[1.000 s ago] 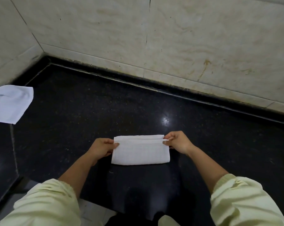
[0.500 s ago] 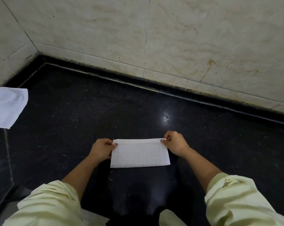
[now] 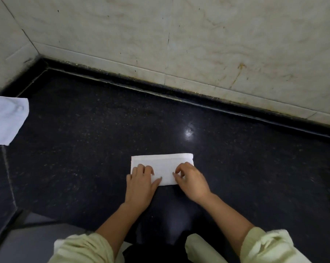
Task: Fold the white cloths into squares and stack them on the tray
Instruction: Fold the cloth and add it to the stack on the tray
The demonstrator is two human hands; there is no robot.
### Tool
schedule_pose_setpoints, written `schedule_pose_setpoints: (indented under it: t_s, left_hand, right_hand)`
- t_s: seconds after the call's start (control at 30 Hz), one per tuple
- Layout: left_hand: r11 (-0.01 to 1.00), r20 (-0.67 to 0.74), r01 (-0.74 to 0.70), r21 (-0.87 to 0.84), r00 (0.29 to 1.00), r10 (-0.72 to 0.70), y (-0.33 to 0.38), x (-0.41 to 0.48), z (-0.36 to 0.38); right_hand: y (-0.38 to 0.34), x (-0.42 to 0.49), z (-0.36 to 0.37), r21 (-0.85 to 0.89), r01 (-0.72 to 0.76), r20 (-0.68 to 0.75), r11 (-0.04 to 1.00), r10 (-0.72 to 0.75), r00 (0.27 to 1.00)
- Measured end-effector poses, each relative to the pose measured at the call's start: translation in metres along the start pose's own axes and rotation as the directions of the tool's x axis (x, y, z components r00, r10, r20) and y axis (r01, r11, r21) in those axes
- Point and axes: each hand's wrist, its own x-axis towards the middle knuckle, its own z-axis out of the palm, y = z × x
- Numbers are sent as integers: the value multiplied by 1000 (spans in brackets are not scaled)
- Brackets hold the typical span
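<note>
A tiled room: polished black stone counter (image 3: 103, 130) meets cream marble wall (image 3: 217, 44).

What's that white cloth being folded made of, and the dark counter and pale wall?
Folded white cloth: likely woven cotton, matte, with soft layered edges. Black countertop: probably polished granite or similar stone, speckled and glossy, with a bright light reflection. Wall: cream marble-look tiles, veined, with thin joints; real stone or ceramic is unclear.
</note>
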Motion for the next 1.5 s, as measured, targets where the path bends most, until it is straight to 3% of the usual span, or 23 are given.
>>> schedule_pose_setpoints:
  t_s: [0.2, 0.43, 0.63, 0.83, 1.03, 1.23, 1.3, 1.4, 1.5]
  left_hand:
    - [995, 108, 97, -28, 990, -93, -24, -6, 2]
    - [962, 153, 147, -231, 982, -113, -51, -12, -12]
    - [912, 194, 201, -357, 971, -138, -55, -13, -18]
    - [810, 173, 249, -531, 968, -184, -59, -9, -19]
    - [821, 156, 229, -523, 973, -172, -62, -7, -15]
    - [788, 182, 255, -560, 966, -183, -63, -5, -16]
    - [767, 198, 274, -580, 961, -193, -64, -4, -17]
    - [730, 214, 294, -616, 955, -204, -65, -3, -18]
    - [682, 232, 315, -660, 949, -214, -65, -2, -20]
  right_hand:
    - [16, -8, 7, 43, -128, 22, 991, 127, 992]
    - [28, -9, -5, 188, -304, -6, 934, 311, 950]
    - [18, -4, -9, 46, -349, -77, 936, 351, 933]
    - [6, 10, -12, 195, -506, 13, 840, 513, 858]
    - [3, 18, -15, 285, -570, 98, 770, 568, 817]
    - [5, 17, -14, 383, -540, 110, 749, 544, 832]
    - [5, 16, -15, 522, -525, 110, 672, 557, 823]
    - [4, 13, -21, 720, -564, 260, 404, 596, 759]
    - [4, 14, -24, 758, -564, 293, 327, 603, 742]
